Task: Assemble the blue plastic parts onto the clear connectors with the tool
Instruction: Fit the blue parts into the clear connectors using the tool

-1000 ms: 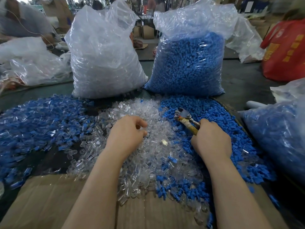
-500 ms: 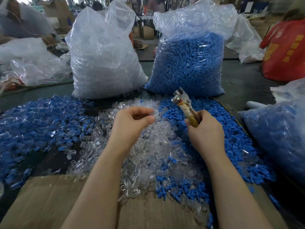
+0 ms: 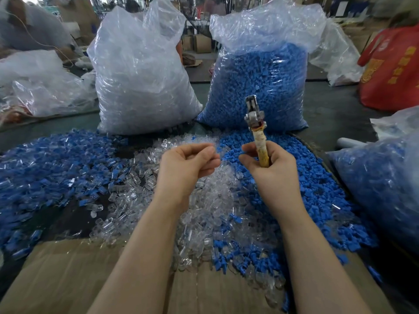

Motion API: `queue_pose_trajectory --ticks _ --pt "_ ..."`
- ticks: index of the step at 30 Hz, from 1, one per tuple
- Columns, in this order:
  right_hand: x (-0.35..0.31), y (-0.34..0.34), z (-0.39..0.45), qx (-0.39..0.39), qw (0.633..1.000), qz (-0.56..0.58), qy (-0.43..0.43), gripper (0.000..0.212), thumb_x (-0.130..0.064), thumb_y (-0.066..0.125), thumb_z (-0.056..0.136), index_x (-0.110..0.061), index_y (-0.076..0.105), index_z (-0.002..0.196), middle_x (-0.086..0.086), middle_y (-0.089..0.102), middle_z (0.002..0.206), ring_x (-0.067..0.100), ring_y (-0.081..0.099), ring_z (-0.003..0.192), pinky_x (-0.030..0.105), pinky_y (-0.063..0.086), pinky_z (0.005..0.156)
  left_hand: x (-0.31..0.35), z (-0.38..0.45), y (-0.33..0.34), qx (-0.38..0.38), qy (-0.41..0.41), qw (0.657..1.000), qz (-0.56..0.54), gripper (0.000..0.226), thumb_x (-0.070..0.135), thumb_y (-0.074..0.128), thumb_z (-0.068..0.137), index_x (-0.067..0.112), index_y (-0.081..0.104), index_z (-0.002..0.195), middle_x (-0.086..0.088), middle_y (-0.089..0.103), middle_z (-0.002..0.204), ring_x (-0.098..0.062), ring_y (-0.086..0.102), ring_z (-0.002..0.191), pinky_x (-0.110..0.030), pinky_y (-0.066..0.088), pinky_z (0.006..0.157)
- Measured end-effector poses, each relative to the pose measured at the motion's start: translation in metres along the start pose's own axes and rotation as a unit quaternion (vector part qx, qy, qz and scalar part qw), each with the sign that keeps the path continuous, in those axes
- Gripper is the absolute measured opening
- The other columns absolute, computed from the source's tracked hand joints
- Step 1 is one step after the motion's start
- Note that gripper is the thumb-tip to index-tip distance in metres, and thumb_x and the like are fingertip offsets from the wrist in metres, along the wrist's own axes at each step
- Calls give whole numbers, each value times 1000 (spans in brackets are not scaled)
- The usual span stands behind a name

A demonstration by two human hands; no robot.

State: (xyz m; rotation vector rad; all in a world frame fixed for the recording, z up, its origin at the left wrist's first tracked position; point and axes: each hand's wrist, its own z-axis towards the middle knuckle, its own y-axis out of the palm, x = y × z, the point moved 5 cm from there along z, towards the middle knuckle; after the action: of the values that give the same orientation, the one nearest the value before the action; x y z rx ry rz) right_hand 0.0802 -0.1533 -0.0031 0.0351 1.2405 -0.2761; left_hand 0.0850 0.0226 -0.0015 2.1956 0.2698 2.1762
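Left hand, fingers curled, appears to pinch a clear connector at its fingertips, though the piece is hard to make out; right hand grips the tool upright by its wrapped handle. Beneath lie loose clear connectors and blue plastic parts on the table. Step judged: loading; next, bring connector and a blue part to the tool head.

A single head-worn wide-angle camera looks forward and down, close over the table, with background bags farther off.
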Motion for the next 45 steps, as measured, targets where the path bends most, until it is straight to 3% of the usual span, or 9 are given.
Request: queue_pose_trajectory --ticks 6,14,16,19,23,26,29,34,45 --pt "-6 4 -2 -4 999 10 -31 20 -9 72 87 -27 63 84 -16 68 78 -2 60 69 8 47 66 -1 -1 4 -23 -9 1000 1 21 1 72 83 11 70 102 -6 77 82 -14 74 77 -21 57 69" --pt "-12 10 -6 -21 998 25 -60 18 -6 70 87 -21 63 92 -9 65 88 0 60 73 11 49 70 0 -2 6 8 19 997 76 12 3 78 79 6 70 88 -5 74 68 -13 72 64 -19 54 60" --pt "-13 10 -7 -18 997 18 -68 16 -5 71 87 -16 62 94 -6 63 87 10 60 75 16 50 68 1 -3 6 11 25 996 83 10 5 78 79 10 72 85 -3 74 69 -12 71 64 -18 53 60" --pt "-11 10 -7 -13 998 3 -68 15 -6 71 86 -13 61 95 -2 62 86 18 60 78 27 51 70 3 -3 8 8 31 997 76 9 6 79 79 14 74 81 -3 74 70 -12 70 66 -20 53 63" --pt "-10 11 -7 -1 998 -18 -68 16 -9 72 86 -15 61 95 -3 62 85 16 60 76 29 51 69 4 -5 10 1 31 998 61 11 9 80 78 19 76 74 0 73 70 -9 66 68 -21 52 65" --pt "-10 11 -7 5 998 -19 -67 15 -10 72 86 -15 61 95 -6 61 85 15 60 74 30 51 68 3 -5 11 5 24 999 43 13 12 81 77 21 77 68 -2 74 75 -14 68 77 -27 57 77" --pt "-10 11 -7 12 997 -28 -73 15 -10 72 86 -17 61 94 -4 62 84 15 60 73 32 52 68 2 -6 14 -3 11 1000 9 7 8 78 79 14 75 78 -10 76 84 -27 73 91 -32 59 83" --pt "-11 10 -9 30 996 -26 -82 16 -11 73 86 -20 60 92 -2 64 81 16 61 74 34 53 69 2 -8 18 -33 -5 999 -32 14 2 76 78 11 75 89 -10 77 89 -22 74 92 -26 59 81" --pt "-11 11 -9 38 994 -37 -92 14 -12 73 85 -17 62 91 -7 64 81 8 60 70 23 52 66 2 -9 16 -3 23 1000 8 19 -1 75 80 12 76 93 -9 77 90 -24 73 93 -29 59 83"
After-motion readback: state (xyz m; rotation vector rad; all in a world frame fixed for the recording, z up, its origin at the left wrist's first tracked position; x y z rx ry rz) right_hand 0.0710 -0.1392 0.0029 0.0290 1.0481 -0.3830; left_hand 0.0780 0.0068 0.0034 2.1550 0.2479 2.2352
